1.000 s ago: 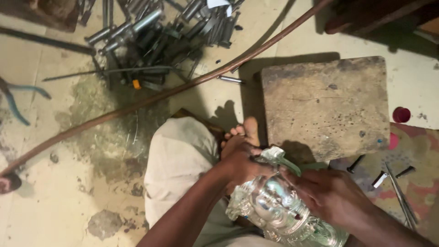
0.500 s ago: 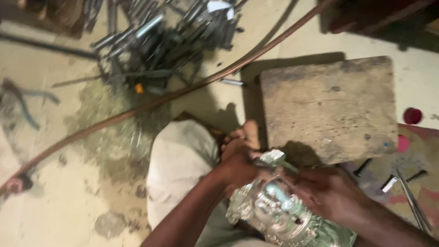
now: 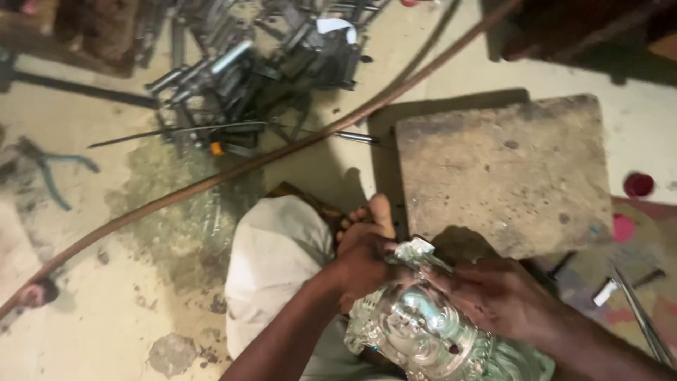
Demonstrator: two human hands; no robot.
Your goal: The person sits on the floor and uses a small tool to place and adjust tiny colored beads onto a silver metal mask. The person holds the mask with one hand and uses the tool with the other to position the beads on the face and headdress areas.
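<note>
Both hands are crowded at six o'clock: the left hand and right hand clasp the embossed silver piece, hemmed by the bare foot and white-clad knee at nine o'clock and the stone block just beyond at one o'clock. The block's flat top is bare and reachable, as is the stained floor out toward eight o'clock. Toward eleven o'clock the long copper rod crosses the way, with the heap of metal tools behind it, while loose tools lie at three o'clock.

Square stone block, heap of metal tools, long curved rod, blue-handled pliers
</note>
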